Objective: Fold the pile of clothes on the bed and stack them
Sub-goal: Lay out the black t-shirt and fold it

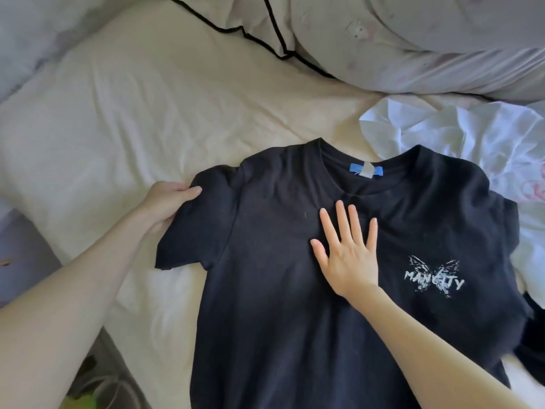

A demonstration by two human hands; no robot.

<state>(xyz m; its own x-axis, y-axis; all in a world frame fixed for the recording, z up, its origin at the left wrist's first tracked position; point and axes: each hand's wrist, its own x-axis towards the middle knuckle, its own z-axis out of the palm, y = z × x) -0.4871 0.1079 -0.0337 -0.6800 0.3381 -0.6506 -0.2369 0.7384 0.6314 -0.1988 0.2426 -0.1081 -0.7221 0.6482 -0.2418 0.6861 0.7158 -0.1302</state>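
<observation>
— Shirt (280, 261) front and centre: we see it spread face up on the sheet (132, 113), black, collar pointing away from us, hem running off the bottom edge.

— And we've got both hands on it. Left hand (168, 202) is out at the shirt's left sleeve (194, 228), thumb on top and the fingers tucked under the cloth, pinching the sleeve's outer edge.

— Right hand (348, 255)?

— Flat on the chest, just below the collar. Fingers straight and fanned apart, palm pressing the fabric down. Nothing gripped there.

— We can pick out a blue label (365, 169) inside the neckline, with a small white tab over it. To the right of the palm there's a white butterfly print (433, 276) with lettering across it.

— The far sleeve, on the right, we can't make out clearly; it bunches against a crumpled white garment (460, 134) lying just beside the shoulder, touching it.

— Something dark (533, 335) sits at the right edge too, by the shirt's side. Too cropped for us to tell what it is.

— Up top, a cream pillow (265, 22) with black piping, and a pale duvet (427, 45) heaped in the far right corner.

— And the sheet is creased all around the shirt, with the bed's edge dropping away at lower left.
</observation>
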